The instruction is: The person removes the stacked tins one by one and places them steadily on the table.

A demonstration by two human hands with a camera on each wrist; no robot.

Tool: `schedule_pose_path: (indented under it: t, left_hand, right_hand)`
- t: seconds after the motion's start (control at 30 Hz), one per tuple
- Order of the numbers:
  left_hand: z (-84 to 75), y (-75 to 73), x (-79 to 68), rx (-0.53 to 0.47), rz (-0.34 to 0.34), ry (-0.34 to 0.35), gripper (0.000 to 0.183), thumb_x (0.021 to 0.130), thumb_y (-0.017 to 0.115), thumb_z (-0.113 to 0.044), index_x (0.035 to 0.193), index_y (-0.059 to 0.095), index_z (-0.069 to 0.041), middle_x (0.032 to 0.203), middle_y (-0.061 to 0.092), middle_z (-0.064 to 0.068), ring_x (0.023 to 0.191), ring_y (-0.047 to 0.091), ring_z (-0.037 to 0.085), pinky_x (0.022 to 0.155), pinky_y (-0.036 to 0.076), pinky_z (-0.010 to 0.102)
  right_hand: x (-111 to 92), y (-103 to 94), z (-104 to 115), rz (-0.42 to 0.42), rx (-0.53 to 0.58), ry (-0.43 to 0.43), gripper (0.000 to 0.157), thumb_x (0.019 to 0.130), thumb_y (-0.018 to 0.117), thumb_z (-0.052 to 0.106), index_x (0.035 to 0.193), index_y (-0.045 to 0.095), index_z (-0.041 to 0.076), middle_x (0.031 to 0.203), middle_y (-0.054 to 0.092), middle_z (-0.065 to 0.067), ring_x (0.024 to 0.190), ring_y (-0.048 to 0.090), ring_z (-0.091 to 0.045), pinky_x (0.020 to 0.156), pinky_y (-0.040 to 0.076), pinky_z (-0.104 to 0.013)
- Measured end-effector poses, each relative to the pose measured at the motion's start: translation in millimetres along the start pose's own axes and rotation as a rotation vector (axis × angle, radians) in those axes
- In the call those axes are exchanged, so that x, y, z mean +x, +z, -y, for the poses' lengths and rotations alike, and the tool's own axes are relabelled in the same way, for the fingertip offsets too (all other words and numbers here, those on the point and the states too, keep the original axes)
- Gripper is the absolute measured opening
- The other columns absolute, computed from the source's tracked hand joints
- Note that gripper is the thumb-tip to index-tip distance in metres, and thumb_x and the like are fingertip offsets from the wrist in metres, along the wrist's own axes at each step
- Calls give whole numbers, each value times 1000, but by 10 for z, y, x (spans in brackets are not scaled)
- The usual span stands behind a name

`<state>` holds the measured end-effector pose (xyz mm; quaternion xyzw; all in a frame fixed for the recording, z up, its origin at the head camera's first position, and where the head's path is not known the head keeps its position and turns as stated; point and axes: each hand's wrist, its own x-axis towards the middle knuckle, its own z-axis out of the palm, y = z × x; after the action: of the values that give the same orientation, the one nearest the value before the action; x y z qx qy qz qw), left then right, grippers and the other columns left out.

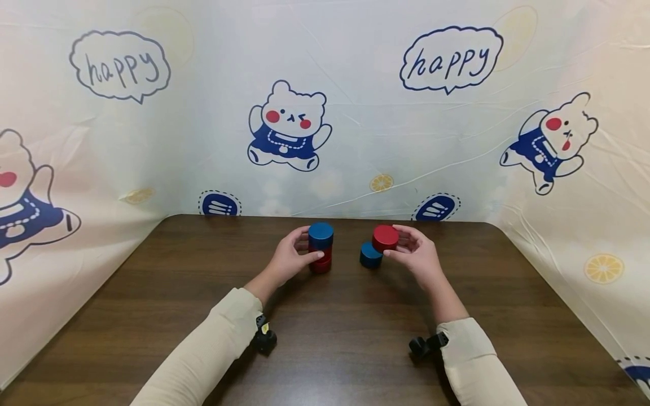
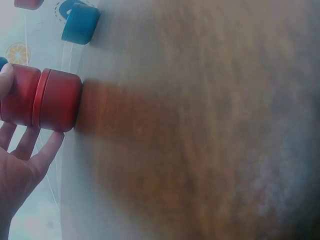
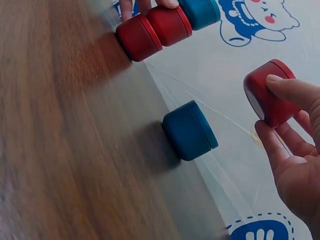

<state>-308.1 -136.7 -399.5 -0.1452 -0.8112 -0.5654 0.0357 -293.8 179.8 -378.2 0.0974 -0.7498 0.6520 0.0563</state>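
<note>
A stack of small round tins with lids stands on the table: a blue tin (image 1: 321, 234) on top of two red tins (image 2: 61, 102). My left hand (image 1: 291, 258) grips this stack from the left, its thumb across the middle red tin and its fingers along the far side. Off to the right, my right hand (image 1: 420, 256) holds another red tin (image 3: 262, 90) between thumb and fingers, raised above the table. A second blue tin (image 3: 187, 132) stands upright on the table, and in the head view the raised red tin partly overlaps it.
The dark wooden table (image 1: 335, 344) ends at a back edge just behind the tins. A pale printed cloth (image 1: 355, 135) hangs behind it and along both sides. Each wrist carries a small black camera, such as the left camera (image 1: 265, 341).
</note>
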Motion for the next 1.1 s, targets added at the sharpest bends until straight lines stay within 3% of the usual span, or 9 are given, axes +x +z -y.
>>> schedule_pose_path:
  t: [0.6,0.87,1.1]
  left_hand:
    - [-4,16,-11,1,-2,8,65,85,78,-18,142,46,-12,136,54,14,121,54,35,98,47,51]
    - [-2,14,-1,-1,-8,-11,64,85,78,-18,140,47,-14,136,54,12,122,54,34,98,47,50]
    - [15,3,8,-8,-4,-17,63,85,78,-19,140,48,-15,136,54,12,122,54,34,98,47,50]
  right_hand:
    - [27,-201,-218,-38,-62,46,64,79,82,11,136,52,8,133,55,-15,118,55,-28,90,50,-20]
    - [30,-287,-257,-15,-88,82,65,81,80,7,138,49,6,136,52,-17,122,52,-32,90,49,-20]
    - [38,-336,-332,-10,-130,110,67,81,80,11,139,47,5,137,52,-18,122,51,-32,95,48,-24]
